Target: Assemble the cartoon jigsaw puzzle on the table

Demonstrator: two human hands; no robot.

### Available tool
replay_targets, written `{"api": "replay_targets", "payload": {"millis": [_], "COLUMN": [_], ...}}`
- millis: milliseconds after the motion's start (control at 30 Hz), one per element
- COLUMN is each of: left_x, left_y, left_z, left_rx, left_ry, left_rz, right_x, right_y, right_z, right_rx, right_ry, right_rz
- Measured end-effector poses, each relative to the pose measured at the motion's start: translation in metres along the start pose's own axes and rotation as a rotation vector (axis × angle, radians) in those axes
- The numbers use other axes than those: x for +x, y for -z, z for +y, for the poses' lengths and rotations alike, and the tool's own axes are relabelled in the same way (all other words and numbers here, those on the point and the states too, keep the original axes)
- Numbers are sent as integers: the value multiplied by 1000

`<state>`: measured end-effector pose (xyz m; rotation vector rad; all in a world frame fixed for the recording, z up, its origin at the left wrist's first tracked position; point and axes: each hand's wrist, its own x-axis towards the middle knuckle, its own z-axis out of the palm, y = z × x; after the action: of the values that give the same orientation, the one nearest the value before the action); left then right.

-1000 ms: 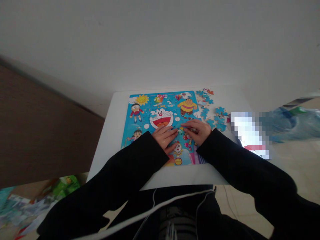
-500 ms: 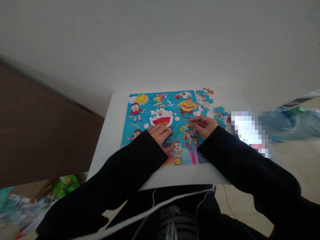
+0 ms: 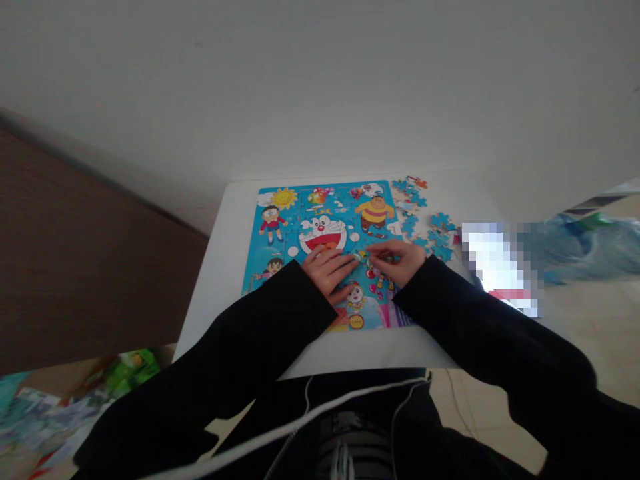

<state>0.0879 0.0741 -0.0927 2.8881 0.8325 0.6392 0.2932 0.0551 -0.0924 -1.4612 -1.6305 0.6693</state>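
Note:
A jigsaw puzzle (image 3: 267, 249) with a blue background and cartoon figures lies on a small white table. Over its lower middle my left hand (image 3: 327, 272) rests palm down, fingers stretched out and covering part of the picture. From the right, my right hand (image 3: 403, 259) reaches in with thumb and forefinger pinched at a small coloured puzzle piece (image 3: 362, 255). That piece sits right at the fingertips of both hands; whether it lies flat in the puzzle I cannot tell. Loose puzzle pieces (image 3: 441, 223) are heaped beside the puzzle's right edge.
The white table (image 3: 216, 250) stands against a pale wall (image 3: 320, 93). A lit, blurred-out device (image 3: 500, 267) is at its right edge. A brown panel (image 3: 90, 253) stands to the left. A white cord (image 3: 300, 423) crosses my lap.
My right hand has moved left and its pinched fingertips now meet my left hand's fingertips. My left hand has shifted slightly right, its fingers reaching farther over the puzzle.

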Motion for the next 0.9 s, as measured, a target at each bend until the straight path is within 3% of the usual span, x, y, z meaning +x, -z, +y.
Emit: {"api": "replay_targets", "payload": {"millis": [167,300,533,900], "left_x": [-1,-1,-2,-1], "left_y": [-1,-1,-1,-2], "left_z": [-1,-1,-1,1], "left_rx": [6,20,19,9], "left_ry": [-10,7,23,-25], "left_rz": [-29,-16,10,-58], "right_x": [6,7,3,0], "right_y": [6,7,9,12], "right_z": [2,6,3,9], "right_rx": [-343,-415,-434,-393], "right_ry": [372,494,534,437], "right_rz": [0,-64,14,-44]}}
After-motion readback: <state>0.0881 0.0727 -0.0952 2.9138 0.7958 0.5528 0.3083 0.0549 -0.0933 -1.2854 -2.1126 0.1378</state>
